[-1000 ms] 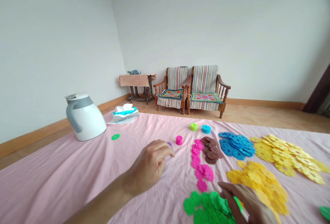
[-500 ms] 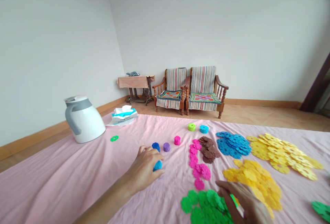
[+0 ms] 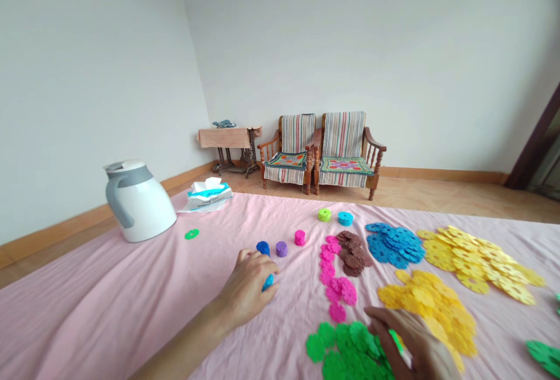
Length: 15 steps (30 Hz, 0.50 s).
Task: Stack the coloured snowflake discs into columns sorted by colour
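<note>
My left hand (image 3: 250, 279) reaches to the middle of the cloth, its fingers curled around a small light blue stack of flower-shaped discs (image 3: 268, 282). Just beyond its knuckles stand a dark blue stack (image 3: 263, 247) and a purple stack (image 3: 282, 248). My right hand (image 3: 411, 336) hovers low at the right edge of a heap of green discs (image 3: 350, 351), in front of a golden-yellow heap (image 3: 431, 304). Its thumb and index finger are slightly apart, with bright green showing through the gap. The other fingers are partly hidden.
Pink (image 3: 300, 237), lime (image 3: 324, 215) and blue (image 3: 345, 218) stacks stand farther back. Loose pink (image 3: 336, 311), brown (image 3: 352, 254), blue (image 3: 396, 246) and yellow discs (image 3: 476, 260) lie right. A jug (image 3: 144, 208), tissue box (image 3: 210, 193) and single green disc (image 3: 191, 234) are left.
The fingers of my left hand cover a little more of the light blue stack. The whole view has shifted slightly; my right hand stays in place.
</note>
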{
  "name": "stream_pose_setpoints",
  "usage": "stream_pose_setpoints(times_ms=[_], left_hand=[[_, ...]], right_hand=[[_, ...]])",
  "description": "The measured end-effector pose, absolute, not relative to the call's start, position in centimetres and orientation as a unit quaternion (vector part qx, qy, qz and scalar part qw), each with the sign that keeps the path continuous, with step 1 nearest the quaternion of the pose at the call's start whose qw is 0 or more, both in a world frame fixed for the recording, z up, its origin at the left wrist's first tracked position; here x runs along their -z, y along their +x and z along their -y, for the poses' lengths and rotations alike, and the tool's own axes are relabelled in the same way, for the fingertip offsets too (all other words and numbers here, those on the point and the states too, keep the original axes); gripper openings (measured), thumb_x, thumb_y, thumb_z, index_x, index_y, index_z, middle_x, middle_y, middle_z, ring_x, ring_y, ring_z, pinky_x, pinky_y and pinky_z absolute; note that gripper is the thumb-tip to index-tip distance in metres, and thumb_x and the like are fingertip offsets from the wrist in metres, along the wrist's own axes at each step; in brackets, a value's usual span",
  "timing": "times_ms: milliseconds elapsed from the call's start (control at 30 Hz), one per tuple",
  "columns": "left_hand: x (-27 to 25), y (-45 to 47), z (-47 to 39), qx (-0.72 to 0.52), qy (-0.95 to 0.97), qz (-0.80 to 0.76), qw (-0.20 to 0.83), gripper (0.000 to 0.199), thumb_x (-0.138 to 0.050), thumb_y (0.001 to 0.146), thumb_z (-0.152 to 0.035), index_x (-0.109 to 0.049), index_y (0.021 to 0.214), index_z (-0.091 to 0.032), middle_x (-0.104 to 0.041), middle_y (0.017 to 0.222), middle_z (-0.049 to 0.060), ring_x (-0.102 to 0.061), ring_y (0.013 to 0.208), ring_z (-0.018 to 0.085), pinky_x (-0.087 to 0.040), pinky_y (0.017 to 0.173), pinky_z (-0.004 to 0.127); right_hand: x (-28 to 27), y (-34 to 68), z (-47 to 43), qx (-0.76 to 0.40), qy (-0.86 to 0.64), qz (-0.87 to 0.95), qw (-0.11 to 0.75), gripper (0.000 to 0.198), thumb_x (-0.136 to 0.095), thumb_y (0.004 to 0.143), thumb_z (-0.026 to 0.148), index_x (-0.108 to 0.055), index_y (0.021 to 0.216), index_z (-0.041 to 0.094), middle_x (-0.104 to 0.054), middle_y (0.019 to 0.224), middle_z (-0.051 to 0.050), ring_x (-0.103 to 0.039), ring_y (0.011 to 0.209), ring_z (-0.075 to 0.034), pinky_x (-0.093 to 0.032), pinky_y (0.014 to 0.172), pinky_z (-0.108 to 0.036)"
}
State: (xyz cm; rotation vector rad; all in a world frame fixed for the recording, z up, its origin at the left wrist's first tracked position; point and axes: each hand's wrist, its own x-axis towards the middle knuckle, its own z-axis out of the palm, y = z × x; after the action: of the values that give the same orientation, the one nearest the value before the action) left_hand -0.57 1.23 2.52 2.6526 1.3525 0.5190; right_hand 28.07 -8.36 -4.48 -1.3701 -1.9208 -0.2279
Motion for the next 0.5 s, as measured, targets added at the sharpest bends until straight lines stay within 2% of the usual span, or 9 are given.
stream_pose_setpoints(times_ms=[100, 200, 267, 500], left_hand=[[-2.7, 0.8, 0.7, -0.238, 0.875, -0.413, 0.084, 0.021, -0.058, 0.077, -0.014, -0.063, 0.095, -0.023, -0.064, 0.096, 0.003, -0.053, 0.096, 0.022, -0.031, 0.092, 0.039], [-1.6, 3.3, 3.0, -0.289, 0.875, -0.348, 0.172, 0.030, -0.048, 0.076, -0.002, -0.062, 0.095, -0.020, -0.063, 0.096, 0.004, -0.054, 0.094, 0.018, -0.038, 0.087, 0.032], [-0.3, 5.0, 4.1, -0.301, 0.879, -0.303, 0.213, 0.033, -0.047, 0.071, 0.001, -0.061, 0.093, -0.019, -0.064, 0.095, 0.004, -0.054, 0.093, 0.019, -0.040, 0.084, 0.031], [3.1, 7.0, 4.1, -0.359, 0.820, -0.350, 0.278, 0.037, -0.044, 0.062, 0.005, -0.060, 0.087, -0.017, -0.062, 0.091, 0.005, -0.054, 0.092, 0.021, -0.041, 0.085, 0.034]], right_hand=[[4.4, 28.0, 8.4, 0.094, -0.538, 0.748, 0.377, 0.021, -0.048, 0.090, 0.031, -0.068, 0.092, 0.023, -0.074, 0.082, -0.002, -0.070, 0.075, -0.017, -0.054, 0.068, -0.023], [4.4, 28.0, 8.4, 0.097, -0.550, 0.736, 0.382, 0.024, -0.048, 0.089, 0.035, -0.069, 0.091, 0.023, -0.075, 0.083, -0.003, -0.070, 0.077, -0.018, -0.054, 0.067, -0.025], [4.3, 28.1, 8.5, 0.099, -0.560, 0.726, 0.386, 0.025, -0.048, 0.089, 0.037, -0.070, 0.090, 0.024, -0.075, 0.085, -0.003, -0.070, 0.078, -0.020, -0.055, 0.067, -0.026], [4.7, 28.9, 8.4, 0.127, -0.576, 0.720, 0.366, 0.023, -0.049, 0.089, 0.033, -0.067, 0.097, 0.021, -0.074, 0.091, -0.003, -0.070, 0.085, -0.019, -0.055, 0.072, -0.026]])
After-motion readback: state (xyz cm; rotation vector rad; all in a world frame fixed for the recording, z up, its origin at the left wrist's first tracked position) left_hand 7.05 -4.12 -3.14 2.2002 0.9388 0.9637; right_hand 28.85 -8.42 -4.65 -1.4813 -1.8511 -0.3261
